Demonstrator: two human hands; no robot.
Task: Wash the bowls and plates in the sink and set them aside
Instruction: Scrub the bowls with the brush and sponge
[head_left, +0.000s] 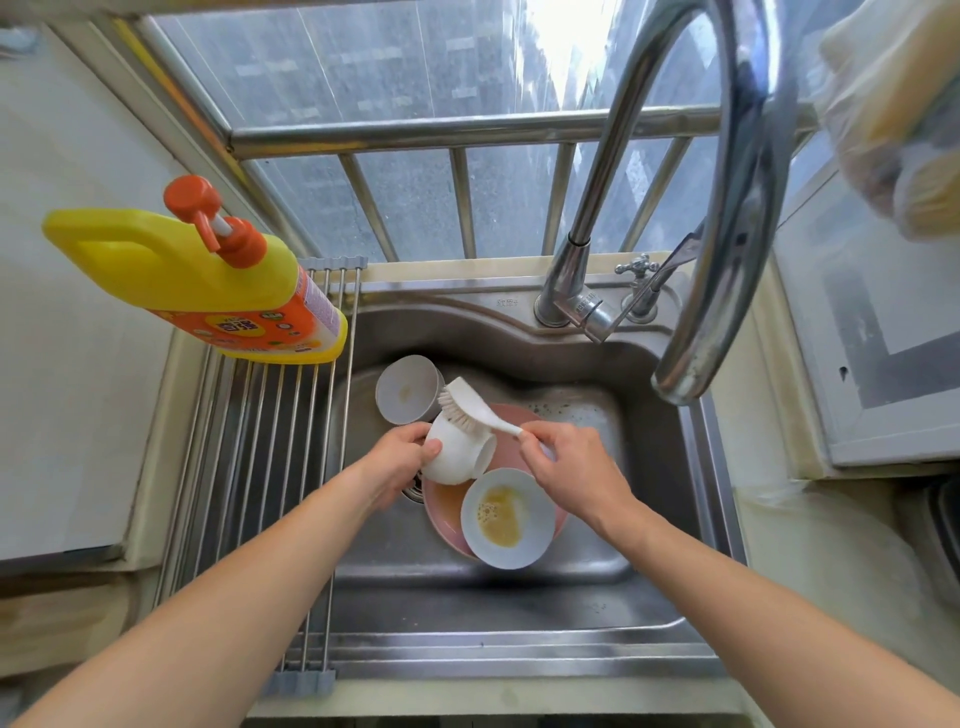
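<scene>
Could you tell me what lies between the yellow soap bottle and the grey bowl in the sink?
In the head view, only rods of the roll-up metal drying rack lie between yellow soap bottle and grey bowl.

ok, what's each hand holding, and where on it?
Left hand grips the white bowl by its base end. Right hand holds the brush by the tail of its handle.

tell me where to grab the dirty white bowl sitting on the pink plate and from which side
Take the dirty white bowl by its near rim, coming down from above on the person's side. It sits upright and open on the pink plate, with residue pooled in the middle, so a thumb-inside pinch at the bare edge stays clean. The far rim is crowded by the right hand and the held bowl.
</scene>
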